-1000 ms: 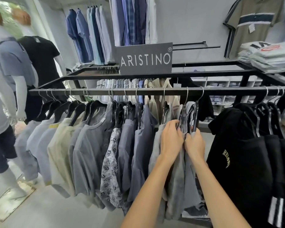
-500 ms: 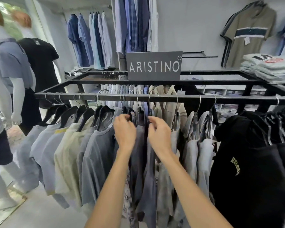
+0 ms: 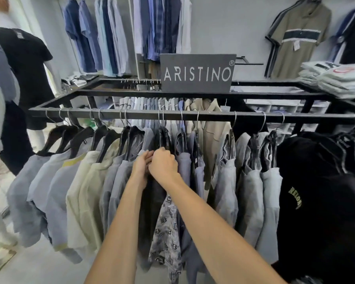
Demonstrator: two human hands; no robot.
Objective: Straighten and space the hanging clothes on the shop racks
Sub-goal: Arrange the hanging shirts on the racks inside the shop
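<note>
A black rack rail (image 3: 213, 116) carries a row of shirts on black hangers. Pale grey and cream shirts (image 3: 76, 181) hang at the left, light grey ones (image 3: 252, 187) right of the middle, black tops (image 3: 320, 191) at the far right. My left hand (image 3: 140, 163) and my right hand (image 3: 163, 165) are pressed together at the shoulder of a dark shirt (image 3: 154, 193) near the middle. Both are closed on its fabric just below the hanger. A grey patterned shirt (image 3: 167, 228) hangs under my right forearm.
A grey ARISTINO sign (image 3: 197, 73) stands on the rack top. Folded shirts (image 3: 336, 78) are stacked at the right end. Mannequins (image 3: 23, 64) stand at the left. Blue shirts (image 3: 103, 35) and an olive polo (image 3: 297, 35) hang on the back wall.
Both hands have moved left along the rail, from the light grey shirts to the dark shirt near the middle. They have drawn together. The light grey shirts now hang spaced apart.
</note>
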